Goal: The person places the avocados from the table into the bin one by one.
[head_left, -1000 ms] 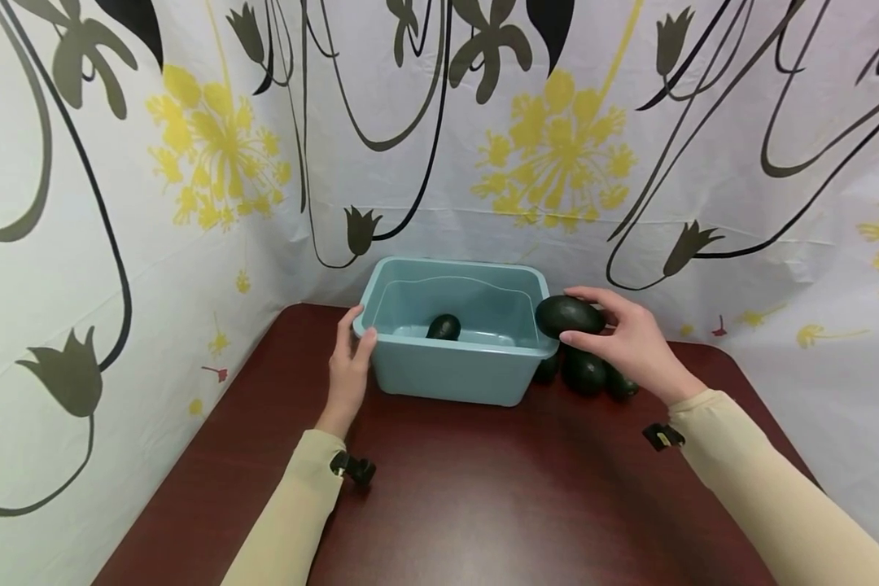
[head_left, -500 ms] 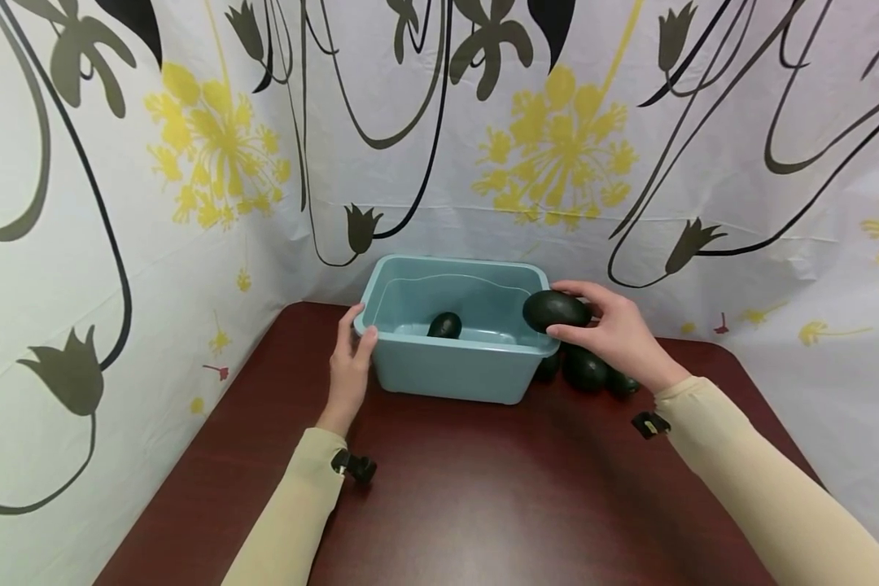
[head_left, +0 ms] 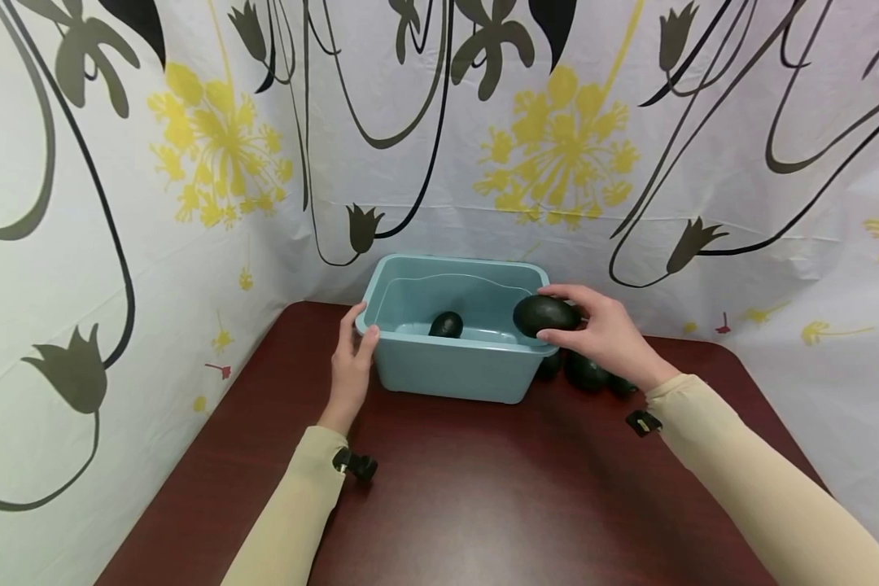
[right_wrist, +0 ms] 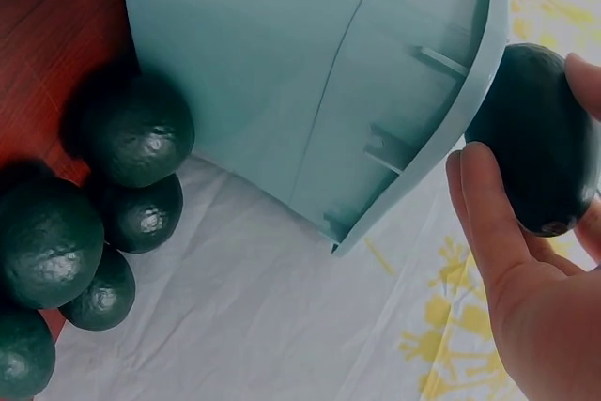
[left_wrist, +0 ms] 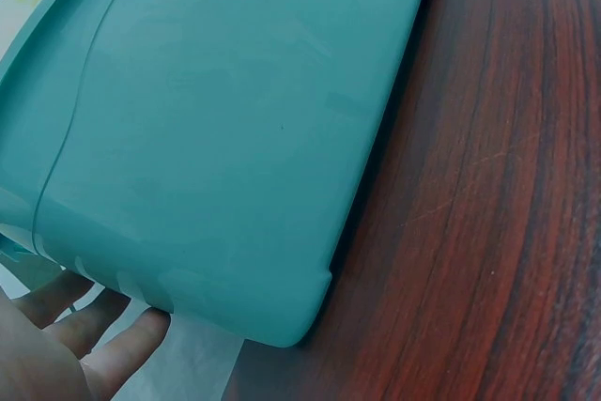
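In the head view my right hand (head_left: 606, 334) pinches a dark green avocado (head_left: 544, 316) between thumb and fingers, over the right rim of a light blue plastic bin (head_left: 450, 374). The right wrist view shows this held avocado (right_wrist: 540, 143) beside the bin's rim (right_wrist: 470, 82). My left hand (head_left: 349, 370) holds the bin's front left corner, thumb at the front and fingers along the left side. Those fingers (left_wrist: 131, 345) touch the outer wall in the left wrist view. Another avocado (head_left: 447, 325) lies inside the bin.
Several more avocados (head_left: 586, 370) sit on the dark red wooden table (head_left: 483, 488) by the bin's right side, partly hidden by my right hand. A white patterned cloth (head_left: 425, 187) hangs close behind the bin and along the left.
My right hand has moved left with the avocado, from beside the bin's right end to over its rim. The left hand and the bin have stayed in place.
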Motion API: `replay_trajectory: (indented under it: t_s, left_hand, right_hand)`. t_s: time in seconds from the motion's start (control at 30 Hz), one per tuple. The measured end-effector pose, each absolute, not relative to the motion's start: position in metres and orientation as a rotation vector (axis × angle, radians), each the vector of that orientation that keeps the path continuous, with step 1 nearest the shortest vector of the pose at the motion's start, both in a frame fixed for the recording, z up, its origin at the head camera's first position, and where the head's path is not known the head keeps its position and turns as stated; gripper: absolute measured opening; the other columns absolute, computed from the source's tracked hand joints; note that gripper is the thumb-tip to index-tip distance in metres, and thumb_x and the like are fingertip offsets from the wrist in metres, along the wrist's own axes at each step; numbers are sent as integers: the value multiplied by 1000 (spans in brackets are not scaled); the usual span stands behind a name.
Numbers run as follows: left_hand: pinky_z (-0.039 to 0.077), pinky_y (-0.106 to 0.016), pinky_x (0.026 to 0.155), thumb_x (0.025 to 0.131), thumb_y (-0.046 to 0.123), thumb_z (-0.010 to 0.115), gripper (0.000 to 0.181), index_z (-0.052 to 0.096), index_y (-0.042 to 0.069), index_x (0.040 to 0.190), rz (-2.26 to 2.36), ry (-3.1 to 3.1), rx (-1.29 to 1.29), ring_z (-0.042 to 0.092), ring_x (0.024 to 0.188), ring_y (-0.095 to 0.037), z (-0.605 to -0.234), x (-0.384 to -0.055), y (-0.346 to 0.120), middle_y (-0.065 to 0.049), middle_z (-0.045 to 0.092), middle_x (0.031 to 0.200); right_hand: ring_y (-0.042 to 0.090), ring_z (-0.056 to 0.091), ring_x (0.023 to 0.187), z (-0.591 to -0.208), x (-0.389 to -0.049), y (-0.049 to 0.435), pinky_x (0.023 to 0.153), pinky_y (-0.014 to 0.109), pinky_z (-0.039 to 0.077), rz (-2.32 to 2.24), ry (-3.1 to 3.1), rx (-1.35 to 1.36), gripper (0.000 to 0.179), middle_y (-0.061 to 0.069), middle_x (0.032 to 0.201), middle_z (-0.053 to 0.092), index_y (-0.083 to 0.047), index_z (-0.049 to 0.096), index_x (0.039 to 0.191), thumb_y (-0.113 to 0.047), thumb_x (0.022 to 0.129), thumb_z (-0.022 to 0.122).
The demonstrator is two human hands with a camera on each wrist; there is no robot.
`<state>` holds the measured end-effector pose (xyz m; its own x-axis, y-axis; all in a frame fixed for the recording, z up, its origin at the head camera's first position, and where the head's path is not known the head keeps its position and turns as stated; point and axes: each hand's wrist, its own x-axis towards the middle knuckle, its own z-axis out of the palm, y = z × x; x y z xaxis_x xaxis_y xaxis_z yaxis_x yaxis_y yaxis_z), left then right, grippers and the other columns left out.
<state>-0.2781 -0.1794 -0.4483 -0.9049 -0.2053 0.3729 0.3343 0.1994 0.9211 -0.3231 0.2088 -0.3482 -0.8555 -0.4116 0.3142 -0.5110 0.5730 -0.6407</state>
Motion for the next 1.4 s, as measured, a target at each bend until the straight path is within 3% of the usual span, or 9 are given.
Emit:
replay_trajectory:
  t_s: [0.37, 0.5, 0.77, 0.93, 1.2, 1.4]
  left_hand:
    - [45, -52, 93, 104, 40, 54, 53, 39, 28, 153, -1765, -2080, -97, 48, 123, -27, -450, -277, -179, -11, 42, 152]
    - [46, -53, 92, 104, 41, 54, 53, 39, 28, 153, -1765, -2077, -81, 48, 122, -28, -451, -277, -180, -14, 42, 152]
    - [46, -50, 89, 104, 41, 53, 52, 39, 29, 153, -1761, -2092, -84, 49, 120, -28, -451, -277, -179, -14, 42, 152]
    - [47, -51, 90, 104, 41, 54, 52, 39, 28, 153, -1746, -2095, -76, 49, 121, -28, -451, -276, -179, -12, 43, 152]
    - [47, -53, 93, 104, 41, 53, 52, 38, 31, 153, -1758, -2089, -86, 49, 124, -27, -447, -277, -178, -11, 42, 153]
    - [47, -51, 91, 105, 40, 53, 52, 39, 30, 153, -1760, -2083, -85, 50, 123, -27, -447, -278, -177, -12, 42, 153]
  right_hand:
    - [15, 59, 109, -353, -326, 204, 84, 44, 50, 1062, -2691, 827, 63, -13, 140, 51, -41, 56, 139, -49, 82, 82]
    - [13, 58, 111, -353, -328, 201, 85, 42, 53, 1027, -2689, 878, 59, -12, 139, 52, -42, 56, 137, -47, 83, 81]
    - [26, 63, 115, -361, -329, 204, 89, 41, 55, 1129, -2682, 913, 50, -8, 134, 56, -36, 60, 133, -40, 87, 79]
    - [18, 63, 114, -361, -326, 206, 89, 37, 55, 1096, -2676, 896, 49, -11, 131, 56, -38, 60, 132, -42, 87, 79]
    - [19, 60, 117, -352, -319, 211, 90, 34, 54, 1056, -2648, 887, 51, -15, 131, 55, -41, 59, 135, -43, 87, 78]
    - [17, 59, 115, -352, -317, 217, 89, 41, 55, 1037, -2633, 880, 51, -9, 130, 57, -40, 59, 134, -42, 87, 79]
